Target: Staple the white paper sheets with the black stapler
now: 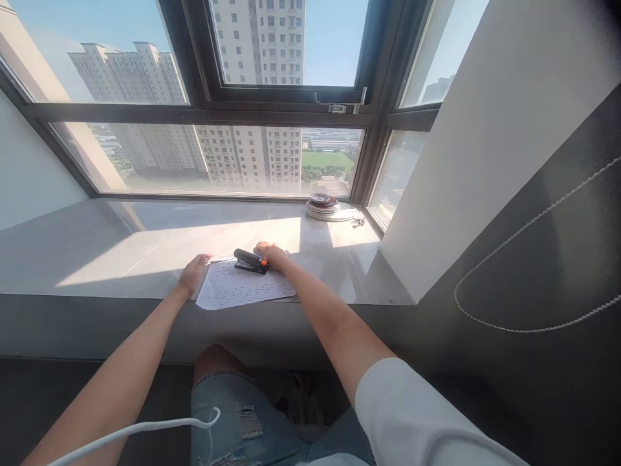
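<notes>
At the centre of the frame, a black stapler with an orange tip [251, 261] is gripped by the right hand [274, 255], fingers closed on its rear end, over the top edge of a white printed paper sheet [242, 287]. The sheet's left edge is pressed by the flat, open left hand [194, 272]. Both are set on a pale stone windowsill [121, 246]. Stacked patterned plates [323, 206] are seen toward the upper right.

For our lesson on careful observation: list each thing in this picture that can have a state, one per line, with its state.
Black stapler with orange tip: lying on the paper, right hand on it.
White printed paper sheets: flat on the sill, at its edge.
Left hand: open, resting on the paper's left edge.
Right hand: on the stapler's end.
Stack of round plates: piled by the window.
</notes>
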Tool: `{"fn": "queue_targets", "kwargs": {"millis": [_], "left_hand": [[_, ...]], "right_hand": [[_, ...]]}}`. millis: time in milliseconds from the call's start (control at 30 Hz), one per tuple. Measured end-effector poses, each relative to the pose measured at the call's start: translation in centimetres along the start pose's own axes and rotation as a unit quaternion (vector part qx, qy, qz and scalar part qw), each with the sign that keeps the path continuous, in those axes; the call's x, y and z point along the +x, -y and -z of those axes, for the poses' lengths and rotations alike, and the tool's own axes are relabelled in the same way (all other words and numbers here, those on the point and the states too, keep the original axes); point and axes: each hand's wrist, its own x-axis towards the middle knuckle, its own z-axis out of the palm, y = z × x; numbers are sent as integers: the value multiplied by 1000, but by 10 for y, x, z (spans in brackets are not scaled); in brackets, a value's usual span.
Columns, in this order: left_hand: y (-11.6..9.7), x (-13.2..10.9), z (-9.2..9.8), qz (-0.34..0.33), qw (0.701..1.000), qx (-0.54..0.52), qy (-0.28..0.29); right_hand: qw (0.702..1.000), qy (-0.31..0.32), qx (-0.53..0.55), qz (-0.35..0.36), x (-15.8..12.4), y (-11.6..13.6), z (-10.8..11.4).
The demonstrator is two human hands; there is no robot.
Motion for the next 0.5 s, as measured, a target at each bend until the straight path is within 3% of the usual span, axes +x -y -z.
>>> {"fn": "queue_targets", "kwargs": {"millis": [133, 267, 500], "left_hand": [[2, 0, 2, -3, 999, -40, 8], [5, 1, 2, -7, 999, -39, 2], [9, 5, -2, -12, 1000, -6, 0]], "right_hand": [[1000, 24, -2, 18, 7, 20, -5], [1000, 12, -1, 10, 1, 23, 2], [1000, -7, 2, -21, -26, -16, 19]]}}
